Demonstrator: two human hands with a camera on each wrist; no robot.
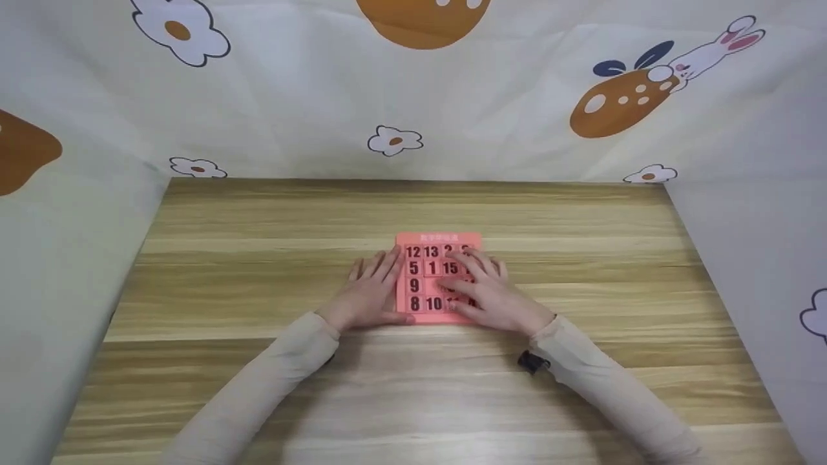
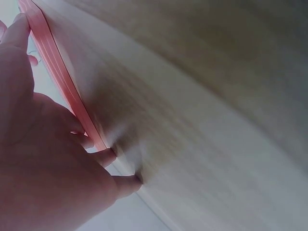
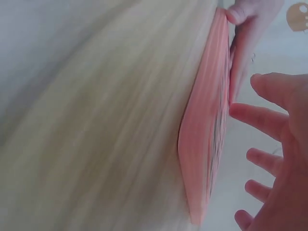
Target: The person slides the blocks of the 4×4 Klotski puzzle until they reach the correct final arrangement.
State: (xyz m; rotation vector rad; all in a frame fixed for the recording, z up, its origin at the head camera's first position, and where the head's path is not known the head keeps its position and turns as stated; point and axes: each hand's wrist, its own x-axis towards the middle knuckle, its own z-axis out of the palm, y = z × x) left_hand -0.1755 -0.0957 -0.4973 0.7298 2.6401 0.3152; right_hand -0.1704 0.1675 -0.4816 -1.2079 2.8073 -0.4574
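A pink board [image 1: 439, 319] of numbered tiles lies flat on the wooden table; its pink side edge [image 2: 60, 72] shows in the left wrist view, and its near side [image 3: 195, 144] in the right wrist view. My left hand [image 1: 365, 300], [image 2: 43, 149] rests along the left edge, thumb at the near left corner, fingers extended. Over the right-hand tiles my right hand [image 1: 501, 300], [image 3: 279, 144] is spread, its index fingertip at the square right of a tile-free gap in the third row. Its fingers partly hide the right columns. Tiles 12, 13, 5, 1, 15, 9, 8 and 10 are readable.
The wooden table [image 1: 258, 213] extends around the board. Behind it and at both sides hangs pale cloth [image 1: 291, 97] printed with flowers, orange shapes and a rabbit. A small black item [image 1: 532, 361] is by the right sleeve cuff.
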